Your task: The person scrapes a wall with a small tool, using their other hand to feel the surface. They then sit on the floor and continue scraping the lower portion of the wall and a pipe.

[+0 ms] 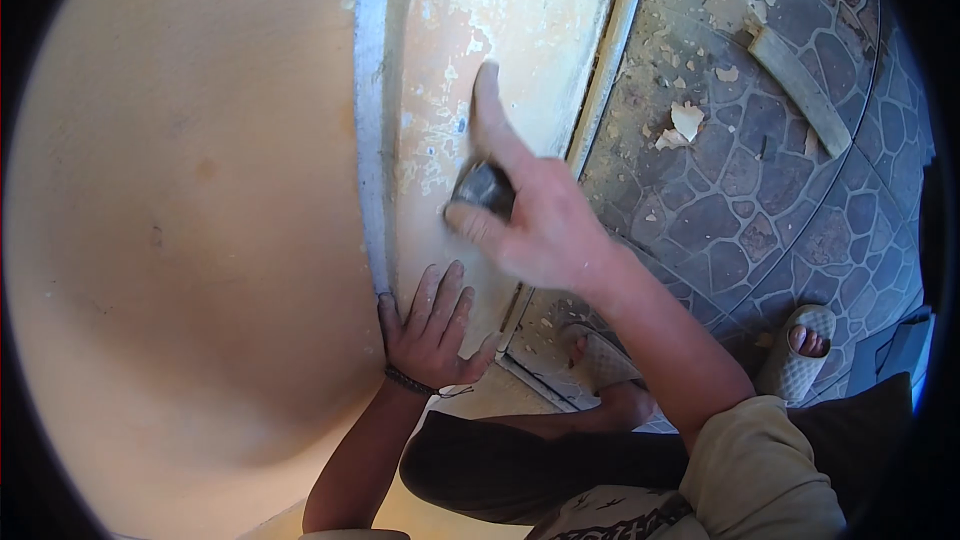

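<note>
My left hand (pixel 430 332) lies flat with fingers spread on the lower part of a pale, patchy painted panel (pixel 540 30), beside a bluish-white raised strip (pixel 373 110). A dark braided bracelet (pixel 410 381) is on that wrist. Higher on the same panel, my right hand (pixel 540 215) holds a dark grey piece that looks like sandpaper (pixel 485 187) between thumb and fingers. Its index finger stretches up along the surface, and the hand is slightly blurred. Flaked white and bluish spots show on the paint near the fingertip. Part of the dark piece is hidden under my palm.
A smooth beige wall (pixel 200 190) fills the left side. A narrow pipe (pixel 607 60) edges the panel on the right. Paint flakes (pixel 685 123) and a curved strip (pixel 800 90) lie on the stone-patterned floor (pixel 700 210), with a thin cable across it. My sandalled feet (pixel 800 350) are below.
</note>
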A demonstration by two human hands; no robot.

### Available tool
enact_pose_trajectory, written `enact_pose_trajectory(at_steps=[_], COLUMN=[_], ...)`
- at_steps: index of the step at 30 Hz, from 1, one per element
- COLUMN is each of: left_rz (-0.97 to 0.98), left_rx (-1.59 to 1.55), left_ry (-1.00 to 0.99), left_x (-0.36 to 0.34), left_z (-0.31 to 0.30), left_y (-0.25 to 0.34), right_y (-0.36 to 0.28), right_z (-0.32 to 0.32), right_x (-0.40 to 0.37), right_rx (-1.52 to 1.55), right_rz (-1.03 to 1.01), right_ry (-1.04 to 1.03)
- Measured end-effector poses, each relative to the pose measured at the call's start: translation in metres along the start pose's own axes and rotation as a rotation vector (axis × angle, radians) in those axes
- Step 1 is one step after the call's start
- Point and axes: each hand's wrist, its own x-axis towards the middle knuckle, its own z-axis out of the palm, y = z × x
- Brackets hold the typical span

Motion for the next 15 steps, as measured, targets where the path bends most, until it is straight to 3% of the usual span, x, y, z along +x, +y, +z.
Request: enact_pose_trajectory(at_steps=[6, 15], left_rz=[0.023, 0.001], left_rx=[-0.005, -0.012], left_ry=[0.008, -0.026], left_x=[-0.004, -0.008], left_z=[0.001, 0.004], left_y=[-0.003, -0.002], right_y=[-0.009, -0.008], right_z=[0.008, 0.033], right_x=[-0.016, -0.036], right_rx=[-0.081, -0.147], right_rz=[-0.073, -0.165], right_ry=[-0.139, -0.145])
